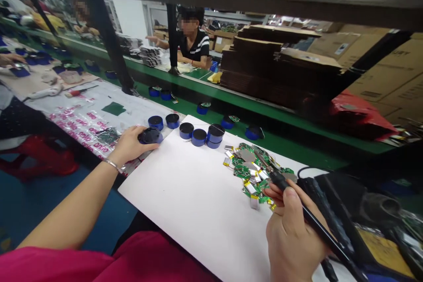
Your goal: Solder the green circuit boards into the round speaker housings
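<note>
My left hand [127, 144] is wrapped round a blue round housing [150, 135] with a dark top, at the left edge of the white board [191, 194]. In my right hand [294, 233] is a soldering iron [280, 179], gripped by its black handle, its tip pointing away to the upper left. Under the tip lies a pile of green circuit boards [242, 171] with small silver battery cells [254, 202] among them. More housings, such as a blue round housing [198, 137], stand along the board's far edge, some of them stacked.
A green conveyor belt [297, 147] runs behind the board, carrying several blue housings [228, 122]. A black stand with a cable [330, 189] and a yellow sponge [385, 251] sit at right. A person [194, 44] sits across the belt beside stacked cardboard [257, 66]. A red-handled screwdriver [77, 92] lies left.
</note>
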Motion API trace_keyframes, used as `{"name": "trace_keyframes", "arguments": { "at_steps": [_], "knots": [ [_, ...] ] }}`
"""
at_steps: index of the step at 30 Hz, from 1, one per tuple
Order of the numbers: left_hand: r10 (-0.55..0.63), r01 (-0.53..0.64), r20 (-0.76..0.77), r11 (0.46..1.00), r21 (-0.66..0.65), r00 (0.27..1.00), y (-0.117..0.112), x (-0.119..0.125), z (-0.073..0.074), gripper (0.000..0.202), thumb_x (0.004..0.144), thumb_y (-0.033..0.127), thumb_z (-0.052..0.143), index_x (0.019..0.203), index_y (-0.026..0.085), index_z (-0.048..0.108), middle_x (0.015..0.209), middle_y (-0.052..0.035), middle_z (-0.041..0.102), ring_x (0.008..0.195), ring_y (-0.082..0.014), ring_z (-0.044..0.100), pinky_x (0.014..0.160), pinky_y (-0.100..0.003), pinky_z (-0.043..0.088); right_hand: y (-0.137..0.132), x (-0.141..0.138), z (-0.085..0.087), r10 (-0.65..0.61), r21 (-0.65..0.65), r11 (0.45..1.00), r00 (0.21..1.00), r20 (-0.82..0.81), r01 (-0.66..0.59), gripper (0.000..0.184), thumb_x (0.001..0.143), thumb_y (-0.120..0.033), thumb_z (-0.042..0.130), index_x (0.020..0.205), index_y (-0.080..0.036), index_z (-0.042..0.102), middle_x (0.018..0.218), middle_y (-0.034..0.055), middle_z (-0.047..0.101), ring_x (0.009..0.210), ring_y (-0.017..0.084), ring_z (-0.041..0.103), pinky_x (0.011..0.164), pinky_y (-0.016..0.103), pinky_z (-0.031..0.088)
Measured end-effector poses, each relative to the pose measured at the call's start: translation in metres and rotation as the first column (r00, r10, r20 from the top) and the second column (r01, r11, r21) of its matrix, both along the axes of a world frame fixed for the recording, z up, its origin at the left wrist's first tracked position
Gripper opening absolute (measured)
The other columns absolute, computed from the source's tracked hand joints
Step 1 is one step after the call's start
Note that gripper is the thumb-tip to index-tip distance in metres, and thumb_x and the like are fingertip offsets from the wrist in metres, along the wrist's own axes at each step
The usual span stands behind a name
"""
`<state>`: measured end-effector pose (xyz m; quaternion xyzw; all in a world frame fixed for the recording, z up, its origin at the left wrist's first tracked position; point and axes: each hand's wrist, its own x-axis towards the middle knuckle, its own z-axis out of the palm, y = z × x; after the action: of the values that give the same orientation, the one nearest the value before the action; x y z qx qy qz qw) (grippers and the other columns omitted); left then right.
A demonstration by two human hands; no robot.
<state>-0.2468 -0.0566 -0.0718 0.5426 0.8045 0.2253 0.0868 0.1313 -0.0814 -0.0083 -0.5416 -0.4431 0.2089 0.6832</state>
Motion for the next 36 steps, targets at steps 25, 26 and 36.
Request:
{"name": "trace_keyframes", "arguments": {
  "at_steps": [25,26,36],
  "knots": [
    [-0.82,0.825,0.087,0.561,-0.068,0.565,0.057,0.273,0.079,0.034,0.088,0.05,0.06,0.083,0.019,0.075,0.086,-0.0074,0.075,0.085,-0.0235,0.069,0.074,-0.031,0.049,-0.057,0.041,0.006,-0.238,0.086,0.97,0.964,0.115,0.229,0.032,0.087,-0.037,0.068,0.108,-0.013,0.072,0.084,0.0075,0.075,0.068,0.022,0.074,0.07,0.041,0.063],
    [-0.805,0.808,0.076,0.581,-0.096,0.588,0.061,0.285,0.075,0.039,0.087,0.052,0.06,0.077,0.017,0.074,0.08,-0.0094,0.074,0.08,-0.0247,0.07,0.07,-0.031,0.049,-0.058,0.041,0.007,-0.236,0.09,0.97,0.965,0.117,0.226,0.031,0.087,-0.035,0.068,0.108,-0.013,0.072,0.085,0.0074,0.075,0.069,0.022,0.074,0.07,0.04,0.063],
    [-0.811,0.823,0.185,0.567,0.013,0.556,0.059,0.307,0.06,0.006,0.071,0.017,0.068,0.074,0.018,0.062,0.083,-0.0083,0.071,0.087,-0.0268,0.067,0.076,-0.033,0.049,-0.058,0.053,0.002,-0.086,0.149,0.987,0.989,0.122,0.067,0.018,0.094,-0.027,0.061,0.11,-0.021,0.068,0.089,0.0027,0.076,0.078,0.018,0.075,0.072,0.033,0.064]
  ]
}}
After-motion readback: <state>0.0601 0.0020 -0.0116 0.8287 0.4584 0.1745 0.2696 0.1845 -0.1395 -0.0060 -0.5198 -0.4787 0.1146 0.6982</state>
